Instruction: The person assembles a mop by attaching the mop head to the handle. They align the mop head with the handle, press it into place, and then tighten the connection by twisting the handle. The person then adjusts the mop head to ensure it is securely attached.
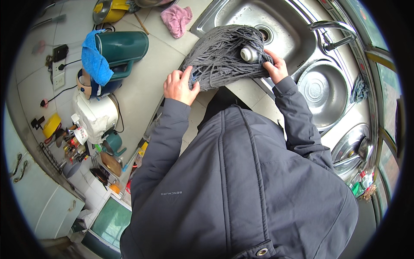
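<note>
A grey string mop head spans the space between my hands, over the counter edge and the near-left rim of the steel sink. A white plastic socket pokes out of its strands toward the right. My left hand is closed on the strands at the left end, thumb and forefinger curled at the edge. At the other end my right hand pinches the strands beside the socket, thumb below and fingers above. Under the mop head, part of the sink basin and its rim is hidden.
A curved tap rises right of the sink, above a small round basin. A pink cloth lies on the counter. To the left stand a dark green kettle draped with a blue cloth and a white appliance.
</note>
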Available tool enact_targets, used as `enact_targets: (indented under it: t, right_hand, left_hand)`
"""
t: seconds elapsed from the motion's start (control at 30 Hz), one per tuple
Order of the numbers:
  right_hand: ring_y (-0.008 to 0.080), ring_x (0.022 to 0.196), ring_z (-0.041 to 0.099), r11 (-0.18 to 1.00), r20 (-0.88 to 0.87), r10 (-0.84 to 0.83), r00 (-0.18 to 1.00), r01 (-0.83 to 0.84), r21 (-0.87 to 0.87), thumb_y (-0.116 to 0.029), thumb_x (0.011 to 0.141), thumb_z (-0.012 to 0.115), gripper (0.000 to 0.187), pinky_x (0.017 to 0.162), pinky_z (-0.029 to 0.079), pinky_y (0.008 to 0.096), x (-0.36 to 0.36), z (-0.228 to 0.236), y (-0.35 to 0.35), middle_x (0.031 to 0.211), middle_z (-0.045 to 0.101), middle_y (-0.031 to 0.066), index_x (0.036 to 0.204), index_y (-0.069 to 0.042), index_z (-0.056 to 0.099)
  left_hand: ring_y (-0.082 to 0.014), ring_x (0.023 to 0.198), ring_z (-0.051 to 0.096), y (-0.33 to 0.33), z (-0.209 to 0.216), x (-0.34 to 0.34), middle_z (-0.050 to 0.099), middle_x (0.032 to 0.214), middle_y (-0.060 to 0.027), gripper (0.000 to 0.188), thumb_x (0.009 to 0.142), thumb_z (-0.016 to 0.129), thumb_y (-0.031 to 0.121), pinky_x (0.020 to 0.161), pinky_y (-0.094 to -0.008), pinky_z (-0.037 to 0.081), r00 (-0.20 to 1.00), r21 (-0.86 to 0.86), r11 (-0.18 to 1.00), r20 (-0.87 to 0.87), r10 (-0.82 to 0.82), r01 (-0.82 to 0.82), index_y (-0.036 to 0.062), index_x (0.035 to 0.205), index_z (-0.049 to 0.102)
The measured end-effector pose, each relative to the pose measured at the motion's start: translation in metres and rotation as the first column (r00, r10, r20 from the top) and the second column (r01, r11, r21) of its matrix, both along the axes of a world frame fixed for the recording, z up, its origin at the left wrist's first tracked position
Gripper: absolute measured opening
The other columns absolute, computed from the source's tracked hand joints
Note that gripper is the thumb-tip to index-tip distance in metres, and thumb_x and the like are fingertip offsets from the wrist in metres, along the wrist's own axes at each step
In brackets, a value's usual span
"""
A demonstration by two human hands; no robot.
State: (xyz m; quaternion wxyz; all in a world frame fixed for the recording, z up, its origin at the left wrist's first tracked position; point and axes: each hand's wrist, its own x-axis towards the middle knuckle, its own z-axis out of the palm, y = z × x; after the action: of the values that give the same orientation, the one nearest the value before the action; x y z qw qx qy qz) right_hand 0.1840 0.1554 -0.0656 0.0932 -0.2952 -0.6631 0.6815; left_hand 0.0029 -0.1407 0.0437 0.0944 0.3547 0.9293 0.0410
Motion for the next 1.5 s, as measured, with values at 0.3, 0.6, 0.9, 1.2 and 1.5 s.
enact_targets:
  t: [0.3, 0.6, 0.9, 1.2, 1.5]
  right_hand:
    - [0.0147, 0.103, 0.064, 1.000, -0.044, 0.018, 0.999, -0.018, 0.013, -0.001, 0.083, 0.057, 0.054, 0.095, 0.049, 0.0282, 0.000, 0.004, -0.003, 0.115, 0.071, 0.0119, 0.136, 0.005, 0.058]
    - [0.0139, 0.097, 0.064, 1.000, -0.049, 0.008, 0.999, -0.008, 0.012, -0.001, 0.083, 0.057, 0.053, 0.091, 0.050, 0.0274, 0.002, 0.001, -0.004, 0.109, 0.071, 0.0103, 0.136, 0.005, 0.058]
    - [0.0128, 0.098, 0.064, 0.895, -0.032, -0.090, 0.995, 0.067, -0.441, 0.003, 0.080, 0.053, 0.056, 0.091, 0.049, 0.0253, 0.002, -0.005, 0.006, 0.112, 0.070, 0.0066, 0.135, 0.005, 0.059]
    - [0.0247, 0.108, 0.066, 0.701, -0.094, -0.182, 0.979, 0.062, -0.710, 0.002, 0.073, 0.054, 0.060, 0.099, 0.052, 0.0343, -0.010, 0.012, 0.011, 0.120, 0.068, 0.0159, 0.133, 0.007, 0.057]
    - [0.0255, 0.110, 0.066, 0.530, -0.246, -0.162, 0.956, -0.126, -0.839, 0.001, 0.077, 0.053, 0.061, 0.100, 0.052, 0.0366, -0.018, 0.034, 0.004, 0.124, 0.066, 0.0161, 0.138, 0.006, 0.053]
  left_hand:
    - [-0.0370, 0.135, 0.047, 0.003, -0.008, 0.007, 0.050, 0.148, -0.0154, 0.034, 0.075, 0.065, 0.008, 0.110, -0.0494, 0.041, 0.994, 0.122, 0.987, 0.023, -0.111, 0.107, 0.0164, 0.106, 0.076]
    - [-0.0380, 0.136, 0.047, 0.013, -0.026, -0.002, 0.056, 0.142, -0.0154, 0.040, 0.092, 0.061, 0.045, 0.109, -0.0623, 0.038, 0.993, -0.138, 0.983, -0.016, 0.118, -0.119, 0.0106, 0.104, 0.079]
    - [-0.0362, 0.127, 0.052, 0.073, -0.007, 0.005, 0.066, 0.124, -0.0109, 0.022, 0.081, 0.078, 0.022, 0.108, -0.0515, 0.041, 0.986, 0.383, 0.909, -0.094, -0.139, 0.165, 0.0131, 0.101, 0.076]
    - [-0.0216, 0.094, 0.069, 0.152, 0.002, 0.031, 0.067, 0.112, -0.0087, 0.055, 0.076, 0.088, 0.018, 0.083, -0.0352, 0.057, 0.890, 0.601, 0.798, 0.390, -0.238, -0.050, 0.0085, 0.126, 0.067]
    - [-0.0218, 0.103, 0.066, 0.156, 0.024, 0.027, 0.058, 0.117, -0.0098, 0.060, 0.073, 0.091, 0.016, 0.087, -0.0338, 0.057, 0.896, 0.642, 0.767, 0.346, -0.278, -0.010, 0.0093, 0.128, 0.069]
